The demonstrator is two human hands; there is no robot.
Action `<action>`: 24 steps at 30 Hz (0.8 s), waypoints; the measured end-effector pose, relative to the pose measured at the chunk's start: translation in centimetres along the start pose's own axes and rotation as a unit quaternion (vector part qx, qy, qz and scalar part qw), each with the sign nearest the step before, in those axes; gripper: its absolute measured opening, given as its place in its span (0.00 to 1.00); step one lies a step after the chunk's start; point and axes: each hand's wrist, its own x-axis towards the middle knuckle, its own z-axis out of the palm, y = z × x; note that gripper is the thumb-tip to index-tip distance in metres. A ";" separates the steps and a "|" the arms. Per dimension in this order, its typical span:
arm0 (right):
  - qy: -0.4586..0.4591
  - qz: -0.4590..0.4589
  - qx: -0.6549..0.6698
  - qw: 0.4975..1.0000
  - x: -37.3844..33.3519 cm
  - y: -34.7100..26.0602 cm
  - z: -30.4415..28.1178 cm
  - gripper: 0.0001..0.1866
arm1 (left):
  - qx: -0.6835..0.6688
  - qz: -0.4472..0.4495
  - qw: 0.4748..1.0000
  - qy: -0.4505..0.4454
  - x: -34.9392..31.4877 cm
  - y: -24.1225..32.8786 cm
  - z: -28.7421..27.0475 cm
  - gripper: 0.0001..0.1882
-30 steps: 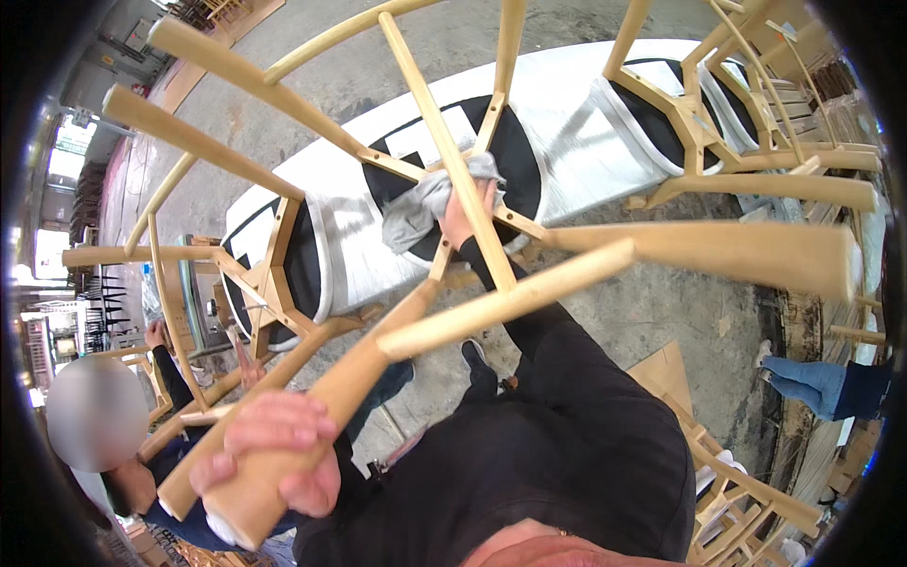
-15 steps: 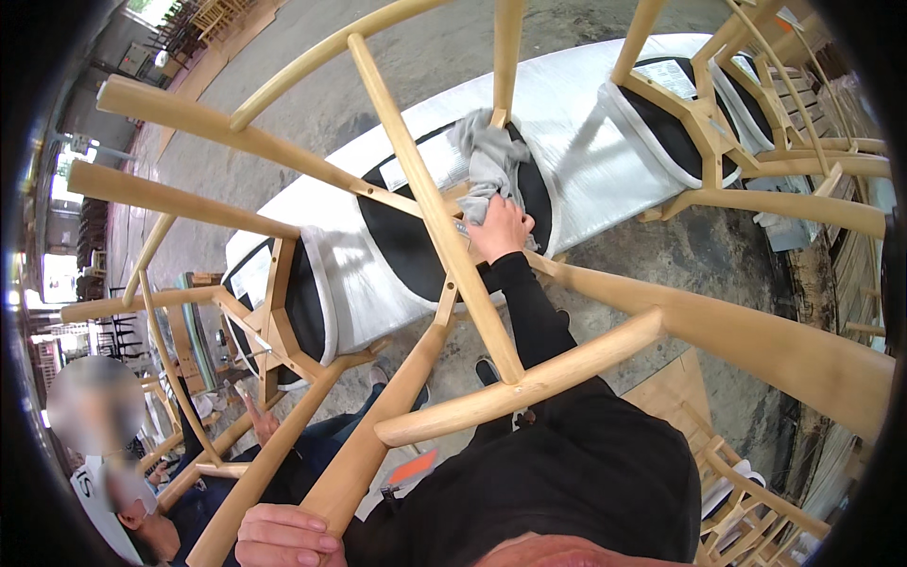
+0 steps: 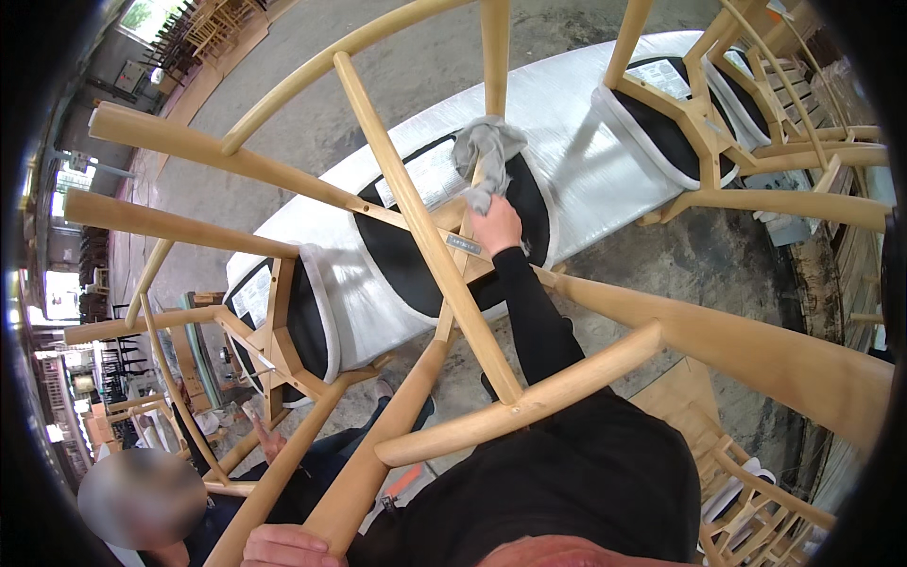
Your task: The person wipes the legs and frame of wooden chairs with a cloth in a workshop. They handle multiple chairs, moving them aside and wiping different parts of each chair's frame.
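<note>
An upturned wooden chair fills the middle, its seat's black underside (image 3: 402, 255) facing up and pale wooden legs and stretchers rising toward me. My right hand (image 3: 496, 229) is closed on a grey cloth (image 3: 489, 151), which is draped over the far wooden brace near the base of a far leg (image 3: 494, 57). Just nearer than that hand, a small dark label plate (image 3: 463, 244) sits on the crossing braces. At the bottom left, my left hand (image 3: 291, 546) is wrapped round the end of the near-left chair leg (image 3: 402, 387).
The chair rests on a table covered in shiny pale wrap (image 3: 576, 132). Other upturned chairs stand left (image 3: 283, 312) and right (image 3: 694, 123). A co-worker's hand (image 3: 265, 435) is raised at the lower left. More chair frames (image 3: 756, 501) lie lower right.
My right hand has slid slightly outward along the brace with the cloth, uncovering the label plate. My left hand keeps its hold. The co-worker has shifted lower in view.
</note>
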 end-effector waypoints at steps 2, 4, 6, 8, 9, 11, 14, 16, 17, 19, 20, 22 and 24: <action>0.038 -0.033 0.061 0.997 2.8 1.5 -0.9 0.25 | -0.073 0.047 0.996 0.027 0.3 -0.4 1.0 0.34; 0.152 -0.056 0.101 0.982 7.0 0.3 -0.1 0.29 | 0.025 0.028 0.997 -0.063 -0.5 0.7 -1.6 0.34; 0.162 0.108 0.034 0.980 10.8 -2.7 -1.2 0.30 | 0.044 0.031 0.994 -0.095 -1.0 0.8 -3.1 0.33; 0.254 0.084 0.008 0.964 13.3 -4.4 -2.5 0.31 | -0.004 0.054 0.996 -0.071 -0.7 0.9 -3.1 0.31; 0.321 0.073 -0.037 0.943 13.7 -3.9 -2.9 0.31 | 0.005 0.053 0.996 -0.072 -0.5 1.0 -2.9 0.29; 0.210 0.066 0.011 0.975 11.3 -2.6 -1.6 0.27 | 0.035 0.041 0.997 -0.058 -0.9 0.6 -2.4 0.26; 0.091 -0.004 -0.023 0.996 3.3 -1.6 -0.2 0.21 | 0.024 0.006 0.963 -0.269 -0.6 -1.0 -8.3 0.28; 0.137 -0.137 -0.033 0.980 1.5 -1.4 -0.8 0.21 | 0.000 0.045 0.991 -0.130 -0.5 -1.2 -3.2 0.26; 0.185 -0.231 -0.026 0.955 1.1 -1.5 -0.3 0.21 | -0.001 0.064 0.998 0.002 -0.5 -1.0 -0.2 0.25; 0.200 -0.282 -0.140 0.928 3.0 -5.3 -1.9 0.20 | 0.005 0.063 0.998 -0.009 -0.9 -0.8 -0.3 0.26; 0.174 -0.271 -0.203 0.925 5.0 -7.5 -2.6 0.20 | 0.001 0.067 0.998 -0.008 -1.0 -0.8 -0.3 0.26; 0.146 -0.215 -0.390 0.883 11.0 -8.2 -4.2 0.19 | -0.019 0.088 0.995 -0.041 0.2 -0.5 -0.2 0.27; 0.065 -0.184 -0.560 0.805 13.4 -7.8 -3.3 0.19 | -0.019 0.083 0.996 -0.035 0.4 -0.3 -0.6 0.27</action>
